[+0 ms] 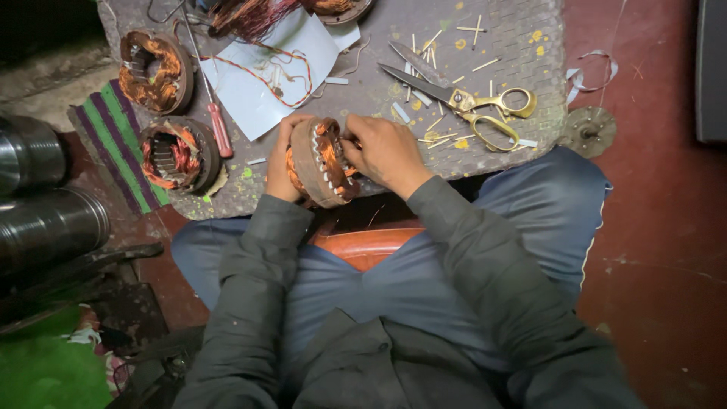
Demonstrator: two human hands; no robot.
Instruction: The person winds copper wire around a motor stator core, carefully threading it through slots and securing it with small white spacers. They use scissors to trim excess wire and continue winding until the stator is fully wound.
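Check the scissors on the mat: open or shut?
Open. The scissors lie flat on the mat, blades spread apart in a narrow V and the two gold handle loops separated.

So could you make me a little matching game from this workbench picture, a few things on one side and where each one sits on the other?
Things:
1. scissors
2. screwdriver
3. wound motor core
4. white sheet

Places:
A. held between the left hand and right hand
B. lying open on the mat's right part, gold handles
C. under loose red and copper wire at the top of the mat
D. red handle, lying beside two other cores on the left

Pairs: 1-B, 2-D, 3-A, 4-C
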